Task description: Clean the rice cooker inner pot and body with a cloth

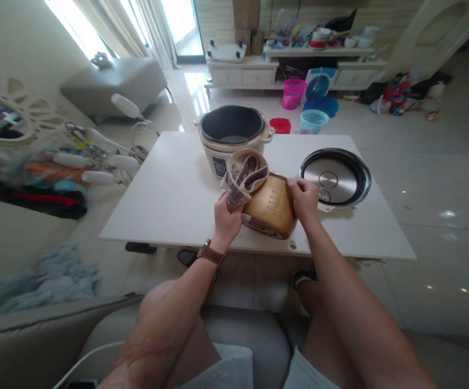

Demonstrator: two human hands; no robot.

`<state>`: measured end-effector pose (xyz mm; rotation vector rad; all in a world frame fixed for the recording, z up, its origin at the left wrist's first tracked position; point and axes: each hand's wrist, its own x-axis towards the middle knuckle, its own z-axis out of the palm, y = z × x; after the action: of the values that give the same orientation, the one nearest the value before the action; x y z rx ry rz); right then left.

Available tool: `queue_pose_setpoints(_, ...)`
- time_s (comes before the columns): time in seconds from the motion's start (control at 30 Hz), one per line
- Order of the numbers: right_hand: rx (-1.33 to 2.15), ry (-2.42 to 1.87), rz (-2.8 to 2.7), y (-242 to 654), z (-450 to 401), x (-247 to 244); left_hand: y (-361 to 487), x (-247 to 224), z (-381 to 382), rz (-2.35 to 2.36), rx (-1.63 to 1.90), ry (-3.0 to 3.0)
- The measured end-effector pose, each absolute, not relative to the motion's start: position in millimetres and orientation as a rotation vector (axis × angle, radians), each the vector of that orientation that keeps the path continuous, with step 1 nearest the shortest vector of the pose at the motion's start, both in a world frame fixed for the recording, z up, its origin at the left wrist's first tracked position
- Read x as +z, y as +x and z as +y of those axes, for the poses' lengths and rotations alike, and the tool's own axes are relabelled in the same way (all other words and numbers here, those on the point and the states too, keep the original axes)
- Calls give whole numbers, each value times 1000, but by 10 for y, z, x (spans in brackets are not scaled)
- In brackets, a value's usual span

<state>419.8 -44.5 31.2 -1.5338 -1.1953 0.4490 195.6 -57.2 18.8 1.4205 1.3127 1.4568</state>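
Observation:
A gold-coloured inner pot [274,208] with markings on its side is tilted above the near edge of the white table. My right hand [304,199] grips its rim at the right. Bunched in my left hand [227,219] is a patterned beige-and-grey cloth [245,175], pressed against the pot's left side; whether those fingers also bear on the pot is hidden. Just behind stands the rice cooker body [218,156], lidless, its dark inside showing and a control panel on its front. To the right lies the round cooker lid [335,178], metal inner face up.
The white table [157,200] stands close before my knees, a sofa [242,335] beneath me. Beyond it on the floor are a pink basket [293,93], a light blue basket [314,121] and a red container [280,126]. A lamp with white shades [125,106] leans in from the left.

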Motion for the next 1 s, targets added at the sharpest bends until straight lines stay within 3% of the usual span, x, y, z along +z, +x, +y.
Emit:
queue_pose_setpoints(0.23, 512, -1545, -1129, 4207, -445, 261, 2008, 236, -554, 1265, 1499, 1170)
queue_pose_setpoints(0.6, 585, -1472, -1155, 4275, -450, 198, 1960, -70, -319, 1308, 1489, 395)
queue_pose_setpoints(0.8, 601, -1489, -1100, 4257, -424, 137, 1983, 57, -467, 1371, 1605, 790)
queue_pose_setpoints(1.0, 638, -1488, -1082, 4226, -409, 88, 1986, 353, -670, 1150, 1483, 1155)
